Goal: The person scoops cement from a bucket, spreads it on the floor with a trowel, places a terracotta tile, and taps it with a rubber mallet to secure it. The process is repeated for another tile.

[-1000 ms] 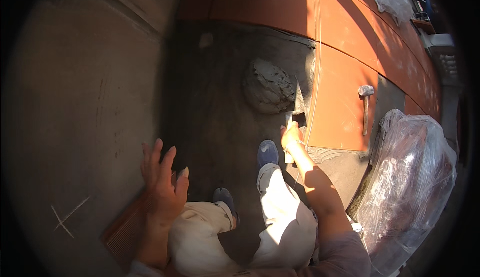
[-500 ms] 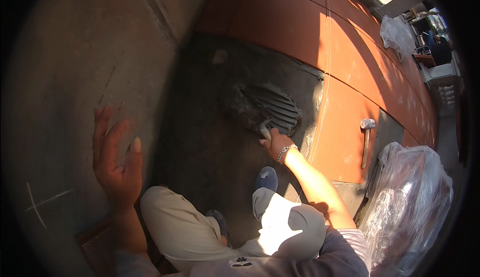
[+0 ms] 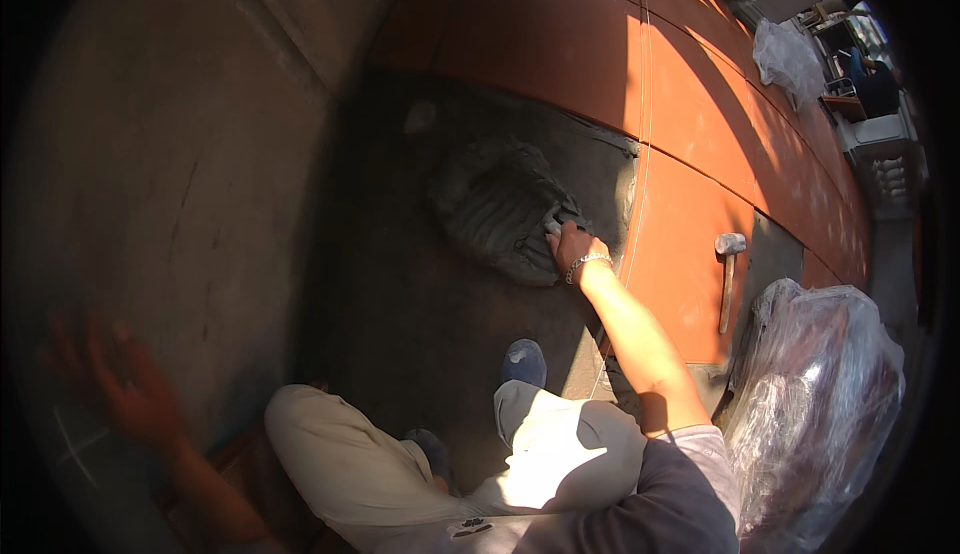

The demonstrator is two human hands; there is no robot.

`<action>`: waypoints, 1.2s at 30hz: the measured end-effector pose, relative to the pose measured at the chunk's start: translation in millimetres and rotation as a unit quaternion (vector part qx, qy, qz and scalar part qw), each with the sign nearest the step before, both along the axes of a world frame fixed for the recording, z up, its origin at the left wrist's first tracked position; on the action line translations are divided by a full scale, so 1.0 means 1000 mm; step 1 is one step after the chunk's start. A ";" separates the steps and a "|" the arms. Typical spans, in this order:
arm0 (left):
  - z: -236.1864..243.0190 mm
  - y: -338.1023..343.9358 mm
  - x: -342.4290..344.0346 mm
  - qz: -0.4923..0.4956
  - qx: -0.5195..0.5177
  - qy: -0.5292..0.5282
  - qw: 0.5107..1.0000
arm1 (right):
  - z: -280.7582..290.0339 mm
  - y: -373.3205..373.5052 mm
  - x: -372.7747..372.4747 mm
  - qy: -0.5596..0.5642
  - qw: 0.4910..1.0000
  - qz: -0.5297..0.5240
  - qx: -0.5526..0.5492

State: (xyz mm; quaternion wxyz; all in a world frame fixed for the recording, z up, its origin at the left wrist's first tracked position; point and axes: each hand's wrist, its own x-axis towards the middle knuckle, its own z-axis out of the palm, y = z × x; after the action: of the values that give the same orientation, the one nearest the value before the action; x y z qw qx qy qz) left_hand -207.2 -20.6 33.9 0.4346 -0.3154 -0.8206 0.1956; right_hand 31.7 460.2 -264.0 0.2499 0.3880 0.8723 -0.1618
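Positions are referenced to the mortar patch point(image 3: 490, 204), a grey, ridged mass on the dark floor point(image 3: 380, 304). At the near side of the mortar patch, closest to the viewpoint, are the person's bent legs in pale trousers point(image 3: 365, 454). The left hand point(image 3: 135, 389) is located to the near left of the mortar patch and well apart from it; its outline is blurred, with the fingers spread and nothing visible in them. A pale crossed mark point(image 3: 78, 446) is just beside this hand. The wrapped bundle point(image 3: 820, 404), covered in clear film, is located to the near right of the mortar patch. Two dark blue shoes rest on the floor on the near side of the mortar patch; the right shoe point(image 3: 524, 362) is the closer one.

The right hand point(image 3: 575, 244) is at the right edge of the mortar patch, with the fingers closed around the pale handle of a hand tool point(image 3: 553, 225). The tool's working end is mostly hidden. To the right of the mortar patch, a mallet point(image 3: 728, 284) lies on the orange tiles point(image 3: 690, 224). The tiles also extend beyond the mortar patch. A plastic sheet point(image 3: 788, 59) is located farthest to the right, beyond the mortar patch.
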 end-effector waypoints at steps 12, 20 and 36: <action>-0.016 -0.032 -0.022 0.144 -0.055 0.068 0.986 | 0.012 0.078 0.058 0.084 0.993 -0.032 0.076; -0.008 -0.037 -0.025 0.146 -0.057 0.081 0.984 | -0.014 -0.060 0.119 0.039 0.998 0.014 -0.051; -0.010 -0.016 -0.018 0.086 -0.021 0.088 0.992 | 0.006 -0.037 -0.040 0.066 0.993 0.090 -0.037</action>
State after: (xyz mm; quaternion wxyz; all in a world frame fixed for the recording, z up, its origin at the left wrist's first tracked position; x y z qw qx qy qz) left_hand -225.5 -37.0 24.1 0.4797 -0.2341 -0.7991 0.2768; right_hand -8.0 423.5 -257.9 0.2194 0.2869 0.9118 -0.1956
